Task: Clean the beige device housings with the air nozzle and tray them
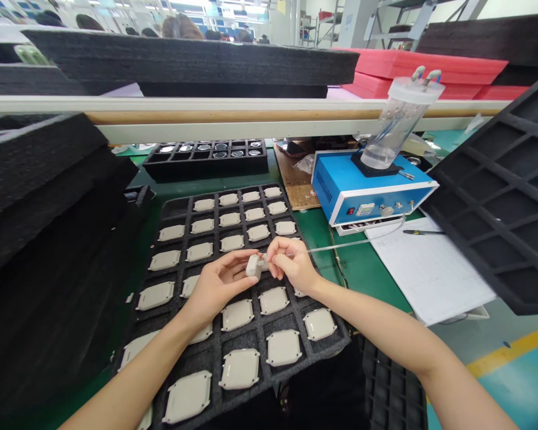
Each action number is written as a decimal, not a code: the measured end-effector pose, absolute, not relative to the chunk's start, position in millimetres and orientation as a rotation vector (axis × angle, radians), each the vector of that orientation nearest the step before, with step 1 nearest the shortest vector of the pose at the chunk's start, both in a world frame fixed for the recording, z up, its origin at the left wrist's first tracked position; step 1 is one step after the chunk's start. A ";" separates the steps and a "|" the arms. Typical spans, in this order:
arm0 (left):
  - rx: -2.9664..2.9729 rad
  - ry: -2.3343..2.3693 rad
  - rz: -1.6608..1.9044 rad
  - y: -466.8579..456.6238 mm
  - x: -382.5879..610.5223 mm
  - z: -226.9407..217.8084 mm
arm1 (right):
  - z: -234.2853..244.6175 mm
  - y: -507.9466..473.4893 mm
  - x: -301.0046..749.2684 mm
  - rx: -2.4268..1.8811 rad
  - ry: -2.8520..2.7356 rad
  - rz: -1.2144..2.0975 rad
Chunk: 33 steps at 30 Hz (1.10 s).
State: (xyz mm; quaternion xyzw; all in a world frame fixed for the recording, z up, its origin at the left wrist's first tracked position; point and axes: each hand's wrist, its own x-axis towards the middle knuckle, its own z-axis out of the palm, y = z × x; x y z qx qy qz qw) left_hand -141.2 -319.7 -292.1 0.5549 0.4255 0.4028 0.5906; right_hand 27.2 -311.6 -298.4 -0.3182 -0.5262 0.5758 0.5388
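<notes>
My left hand (217, 285) holds a small beige square part (253, 266) between its fingers, above the black foam tray (206, 206). My right hand (291, 263) is closed in a pinch on the end of a thin clear tube (354, 242), pressed against that part. The tube runs right toward the blue box machine (367, 191). The tray under both hands holds several identical beige parts (273, 300) in its square pockets.
A clear cylinder (397, 122) stands on the blue machine. A paper sheet (430, 272) with a pen lies to the right. Stacks of black foam trays rise at left (40, 197) and right (502, 197). Another black tray (206, 156) with round parts sits behind.
</notes>
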 end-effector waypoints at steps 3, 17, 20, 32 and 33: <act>1.291 0.991 0.937 -319.6 -141.1 -292.4 | -298.5 -312.0 27.4 -0.761 -1.253 1.368; 1.298 1.000 0.939 -320.6 -141.1 -291.9 | -297.7 -311.9 27.7 -0.774 -1.250 1.372; 1.289 0.998 0.939 -320.6 -141.3 -291.4 | -297.0 -312.6 27.7 -0.776 -1.250 1.377; 1.311 1.008 0.926 -320.7 -142.1 -292.6 | -296.8 -312.6 27.7 -0.804 -1.259 1.373; 1.312 1.012 0.925 -320.9 -142.0 -292.3 | -296.8 -312.6 27.7 -0.803 -1.260 1.371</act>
